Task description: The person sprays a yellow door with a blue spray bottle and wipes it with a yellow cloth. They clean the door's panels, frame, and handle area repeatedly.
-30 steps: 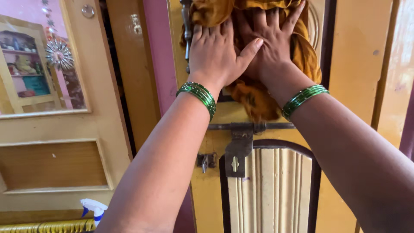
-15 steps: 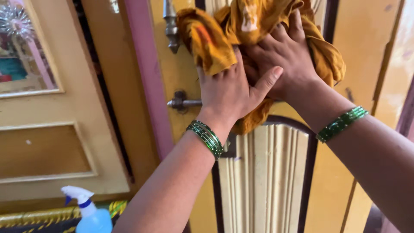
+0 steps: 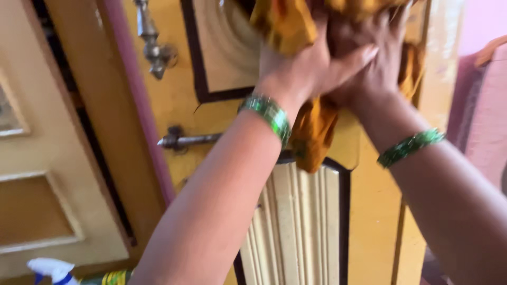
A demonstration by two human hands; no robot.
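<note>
Both hands press a mustard-yellow cloth [image 3: 288,24] flat against a yellow door [image 3: 174,100], up at 12 o'clock in the view. The left hand [image 3: 303,66] lies over the cloth with its thumb stretched out toward 3 o'clock, across the back of the right hand [image 3: 377,63]. The left fingers run up under a fold of the cloth, so how far they are spread cannot be told. The right hand sits just beside the left, touching it, its fingers pointing up into the cloth and blurred; they look bunched into the fabric rather than spread wide. A tail of the cloth hangs down between the 2 wrists, toward 6 o'clock, over the top edge of a ribbed cream panel [image 3: 296,221] set in the door.

Each wrist wears a stack of green bangles: the left set [image 3: 268,113] below the left hand, the right set [image 3: 409,148] at about 4 o'clock from it.

On the door, at 9 o'clock from the left wrist, a metal bolt [image 3: 182,140] lies level. Above it, at 11 o'clock, hangs a metal handle [image 3: 150,42]. A pink strip [image 3: 140,111] edges the door on that side. At the 7 o'clock corner, the white top of a spray bottle [image 3: 50,269] shows, well apart from both hands.
</note>
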